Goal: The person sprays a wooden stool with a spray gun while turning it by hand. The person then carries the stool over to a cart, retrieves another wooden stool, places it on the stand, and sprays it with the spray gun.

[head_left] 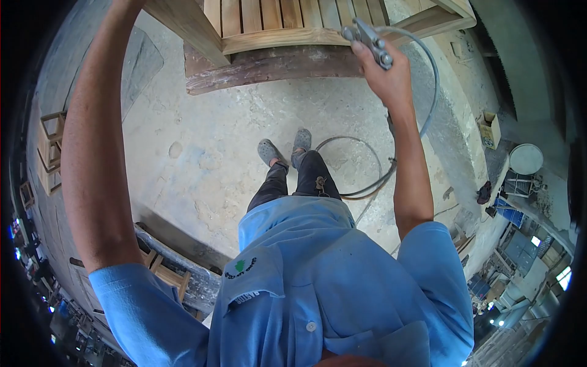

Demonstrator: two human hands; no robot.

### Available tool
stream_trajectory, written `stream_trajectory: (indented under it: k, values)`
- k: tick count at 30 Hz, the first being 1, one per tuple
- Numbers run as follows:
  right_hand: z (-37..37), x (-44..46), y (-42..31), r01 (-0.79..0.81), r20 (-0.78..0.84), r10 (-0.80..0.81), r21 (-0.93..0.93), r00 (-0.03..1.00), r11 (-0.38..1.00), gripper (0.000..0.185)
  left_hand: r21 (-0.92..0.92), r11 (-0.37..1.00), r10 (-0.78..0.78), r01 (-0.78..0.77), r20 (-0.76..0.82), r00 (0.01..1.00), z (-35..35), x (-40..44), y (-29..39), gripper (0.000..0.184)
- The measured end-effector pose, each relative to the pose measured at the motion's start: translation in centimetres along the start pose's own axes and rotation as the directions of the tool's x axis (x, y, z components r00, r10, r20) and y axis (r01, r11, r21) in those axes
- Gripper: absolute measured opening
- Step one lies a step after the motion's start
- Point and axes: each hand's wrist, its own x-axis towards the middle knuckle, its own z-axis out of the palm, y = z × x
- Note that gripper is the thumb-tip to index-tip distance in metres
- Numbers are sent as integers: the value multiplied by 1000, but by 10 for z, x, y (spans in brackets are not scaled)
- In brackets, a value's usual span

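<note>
My right hand (386, 70) is closed around a metal spray gun (369, 44) with small knobs, and a grey hose (436, 82) curves away from it. Just beyond the gun stands a piece of slatted wooden furniture (287, 37), its pale slats and front rail showing at the top of the view. My left arm (98, 147) reaches up past the furniture's left leg (189, 30). The left hand lies beyond the top edge, so its fingers are hidden.
Under the furniture lies a worn, dark wooden board (275, 70). Loops of hose (361, 194) rest on the concrete floor (202, 134) beside my feet. Wooden frames (49, 153) stand at the left; behind me is another wooden piece (168, 275). A box (489, 130) and a round-topped bucket (526, 159) are at the right.
</note>
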Motion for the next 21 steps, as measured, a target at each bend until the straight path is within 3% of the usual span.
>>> stream_trajectory:
  k: [3,6,9,10,12,15,21]
  values:
    - [-8,-23,-2,3,35,-5,63,999,998,44,-67,961,-263,268,75,962,-20,-1,33,45]
    - [-6,-14,-5,4,12,-3,-32,1000,999,45,-73,988,-134,137,42,990,-9,0,16,50]
    - [2,19,-8,27,-55,-27,-10,998,1000,45,-25,990,-137,139,64,988,-15,1,23,55]
    - [5,29,-13,38,-70,-38,8,997,999,42,-106,965,-237,240,39,971,-16,0,30,60]
    - [8,46,-23,62,-99,-58,41,993,997,40,-136,956,-256,259,35,966,-17,2,30,62]
    - [8,58,-22,150,-137,-171,-152,976,977,38,-150,952,-266,268,33,963,-21,3,34,65]
    - [-5,7,3,-38,-23,35,-143,999,989,47,-173,953,-248,247,17,969,-16,1,29,63]
